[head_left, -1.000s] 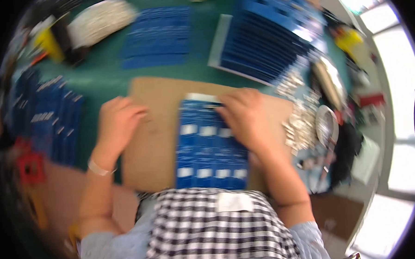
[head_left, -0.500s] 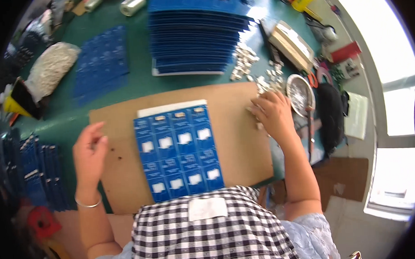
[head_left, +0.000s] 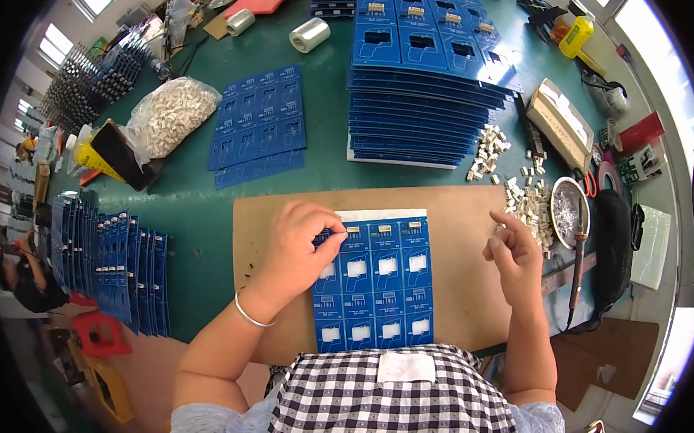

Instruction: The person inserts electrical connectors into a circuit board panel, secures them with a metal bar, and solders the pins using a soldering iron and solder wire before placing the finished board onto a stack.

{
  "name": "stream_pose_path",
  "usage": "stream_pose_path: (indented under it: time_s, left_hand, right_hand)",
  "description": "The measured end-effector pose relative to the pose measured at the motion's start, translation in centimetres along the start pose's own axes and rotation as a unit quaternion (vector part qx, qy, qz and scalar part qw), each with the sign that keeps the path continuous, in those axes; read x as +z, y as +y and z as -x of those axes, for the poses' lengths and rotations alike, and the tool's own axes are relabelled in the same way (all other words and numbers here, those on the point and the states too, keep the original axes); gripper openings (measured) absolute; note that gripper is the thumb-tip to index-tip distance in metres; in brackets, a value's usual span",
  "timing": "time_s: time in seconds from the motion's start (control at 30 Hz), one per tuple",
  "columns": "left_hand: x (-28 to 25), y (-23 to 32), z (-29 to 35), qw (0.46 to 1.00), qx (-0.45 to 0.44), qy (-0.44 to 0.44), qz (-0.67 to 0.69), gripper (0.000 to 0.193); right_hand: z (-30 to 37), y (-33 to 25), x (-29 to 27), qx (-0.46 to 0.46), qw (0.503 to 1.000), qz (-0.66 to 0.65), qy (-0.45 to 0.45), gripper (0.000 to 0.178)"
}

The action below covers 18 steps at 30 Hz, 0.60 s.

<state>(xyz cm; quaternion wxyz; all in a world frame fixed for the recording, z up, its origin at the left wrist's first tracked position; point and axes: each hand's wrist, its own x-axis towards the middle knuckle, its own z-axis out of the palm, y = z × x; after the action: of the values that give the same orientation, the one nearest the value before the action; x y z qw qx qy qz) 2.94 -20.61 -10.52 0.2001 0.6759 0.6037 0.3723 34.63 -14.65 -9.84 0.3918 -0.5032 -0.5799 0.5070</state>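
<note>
Blue circuit-board panel (head_left: 372, 287) lies flat on the brown cardboard sheet (head_left: 467, 281), directly in front of the person. Its upper left corner is partly concealed by the left hand (head_left: 298, 242), and its lower edge meets the checked apron (head_left: 371, 405), so any further extent there cannot be verified. A white strip (head_left: 386, 214) shows beyond the top edge. Small pale connectors (head_left: 384, 231) are visible along the top row in the columns right of the left hand; the first position is obscured by the fingers.

Left hand: thumb and forefinger are drawn near each other at the panel's upper left corner; whether the tips close on a small part cannot be determined. The remaining fingers are bent, partly hidden.

Right hand (head_left: 517, 257): above the cardboard's right side, near the loose connector pile (head_left: 526, 209), well apart from the panel. Fingers are loosely curled and partly open, forefinger raised clear of the thumb; no held part can be made out.
</note>
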Motion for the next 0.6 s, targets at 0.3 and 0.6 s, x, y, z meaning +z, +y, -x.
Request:
stream_pose_path:
  time_s: [0.3,0.6]
  left_hand:
    - [0.8,-0.8,0.5,0.995,-0.031,0.014,-0.091,0.007]
    - [0.8,0.1,0.6,0.978,0.038,0.024,-0.202,0.006]
  right_hand:
    - [1.7,0.8,1.2,0.083,0.984,-0.138,-0.072,0.020]
    - [2.0,0.8,0.9,0.108,0.981,-0.095,-0.126,0.010]
